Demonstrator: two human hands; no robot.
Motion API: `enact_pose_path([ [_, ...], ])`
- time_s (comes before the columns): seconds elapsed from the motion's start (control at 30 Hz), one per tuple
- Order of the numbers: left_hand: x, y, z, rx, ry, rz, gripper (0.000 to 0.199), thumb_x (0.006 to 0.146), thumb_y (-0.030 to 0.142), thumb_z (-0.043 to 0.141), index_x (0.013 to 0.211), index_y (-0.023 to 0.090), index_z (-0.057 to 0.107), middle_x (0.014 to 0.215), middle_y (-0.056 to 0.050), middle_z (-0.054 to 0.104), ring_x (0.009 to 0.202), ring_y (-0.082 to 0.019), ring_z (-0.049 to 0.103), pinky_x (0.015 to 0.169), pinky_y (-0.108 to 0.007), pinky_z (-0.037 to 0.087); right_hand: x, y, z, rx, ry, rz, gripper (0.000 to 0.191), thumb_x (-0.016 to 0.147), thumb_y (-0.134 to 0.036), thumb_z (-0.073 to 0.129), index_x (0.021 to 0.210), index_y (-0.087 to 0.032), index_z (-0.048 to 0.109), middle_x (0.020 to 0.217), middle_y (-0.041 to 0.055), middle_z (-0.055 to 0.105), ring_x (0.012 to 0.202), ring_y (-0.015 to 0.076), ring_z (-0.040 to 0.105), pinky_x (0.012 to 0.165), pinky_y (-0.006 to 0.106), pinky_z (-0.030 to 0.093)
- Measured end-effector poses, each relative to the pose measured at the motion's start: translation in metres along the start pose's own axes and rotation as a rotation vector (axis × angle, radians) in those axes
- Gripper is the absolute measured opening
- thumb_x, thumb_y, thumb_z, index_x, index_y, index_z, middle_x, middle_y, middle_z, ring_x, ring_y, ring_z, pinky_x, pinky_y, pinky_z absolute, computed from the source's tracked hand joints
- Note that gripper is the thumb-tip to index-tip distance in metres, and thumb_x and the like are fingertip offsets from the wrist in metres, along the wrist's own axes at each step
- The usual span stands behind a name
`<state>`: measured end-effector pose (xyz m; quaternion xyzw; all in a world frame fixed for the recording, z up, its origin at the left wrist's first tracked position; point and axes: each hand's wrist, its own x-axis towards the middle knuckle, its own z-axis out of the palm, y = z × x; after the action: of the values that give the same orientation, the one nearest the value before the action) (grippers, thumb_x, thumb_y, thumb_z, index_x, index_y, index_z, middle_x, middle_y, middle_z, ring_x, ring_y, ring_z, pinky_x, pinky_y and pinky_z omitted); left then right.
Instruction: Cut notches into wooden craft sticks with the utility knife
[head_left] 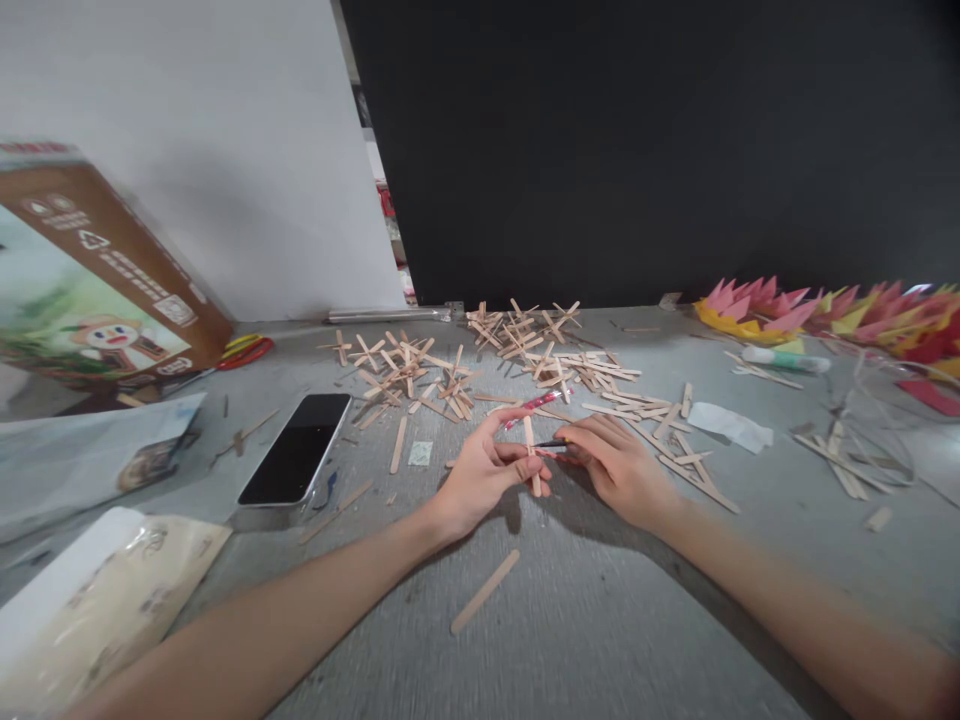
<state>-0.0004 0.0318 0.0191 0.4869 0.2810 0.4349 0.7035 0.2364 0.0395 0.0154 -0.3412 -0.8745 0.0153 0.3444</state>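
My left hand pinches a small wooden stick that stands roughly upright between thumb and fingers. On its right, my right hand is closed on a thin dark tool, whose tip meets the stick. What kind of tool it is cannot be made out. Behind the hands lies a pink-red wrapped item. One loose stick rests on the grey table in front of my hands.
Crossed sticks and loose sticks are scattered behind and to the right. A phone, a box and plastic packets lie left. Pink-yellow paper shapes, a glue tube and a tissue are right.
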Motion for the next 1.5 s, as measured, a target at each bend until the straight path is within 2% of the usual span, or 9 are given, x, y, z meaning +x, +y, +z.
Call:
enact_pose_path([
  [0.43, -0.0008, 0.0026, 0.0015, 0.000, -0.022, -0.018, 0.068, 0.085, 0.039, 0.086, 0.137, 0.020, 0.047, 0.077, -0.001, 0.076, 0.064, -0.015, 0.070, 0.073, -0.028, 0.051, 0.0011, -0.0019, -0.0020, -0.040, -0.009, -0.023, 0.033, 0.104, -0.014, 0.045, 0.128, -0.025, 0.064, 0.105, 0.0082, 0.073, 0.091, 0.0247, 0.065, 0.080, 0.040, 0.050],
  [0.73, -0.0008, 0.0020, -0.0010, -0.011, -0.029, -0.017, 0.068, 0.087, 0.042, 0.084, 0.138, 0.020, 0.044, 0.075, -0.001, 0.074, 0.067, -0.015, 0.068, 0.076, -0.028, 0.049, 0.0002, -0.0006, -0.0014, -0.063, -0.014, -0.040, 0.031, 0.106, -0.013, 0.045, 0.130, -0.024, 0.061, 0.113, 0.0097, 0.073, 0.095, 0.0247, 0.065, 0.082, 0.041, 0.049],
  [1.2, 0.0005, -0.0027, -0.0038, -0.002, -0.059, 0.036, 0.063, 0.090, 0.040, 0.081, 0.137, 0.022, 0.042, 0.073, 0.001, 0.072, 0.066, -0.013, 0.067, 0.074, -0.026, 0.047, -0.0012, -0.0001, 0.0011, -0.061, -0.030, -0.016, 0.029, 0.107, -0.015, 0.046, 0.130, -0.024, 0.061, 0.112, 0.0090, 0.072, 0.097, 0.0247, 0.064, 0.084, 0.041, 0.048],
  [1.5, -0.0008, 0.0036, 0.0015, 0.035, -0.072, 0.005, 0.065, 0.088, 0.042, 0.083, 0.136, 0.021, 0.044, 0.072, 0.000, 0.073, 0.064, -0.014, 0.067, 0.073, -0.026, 0.049, 0.0018, -0.0030, 0.0008, -0.083, -0.026, -0.063, 0.026, 0.106, -0.013, 0.047, 0.126, -0.022, 0.062, 0.109, 0.0089, 0.073, 0.095, 0.0244, 0.063, 0.083, 0.040, 0.048],
])
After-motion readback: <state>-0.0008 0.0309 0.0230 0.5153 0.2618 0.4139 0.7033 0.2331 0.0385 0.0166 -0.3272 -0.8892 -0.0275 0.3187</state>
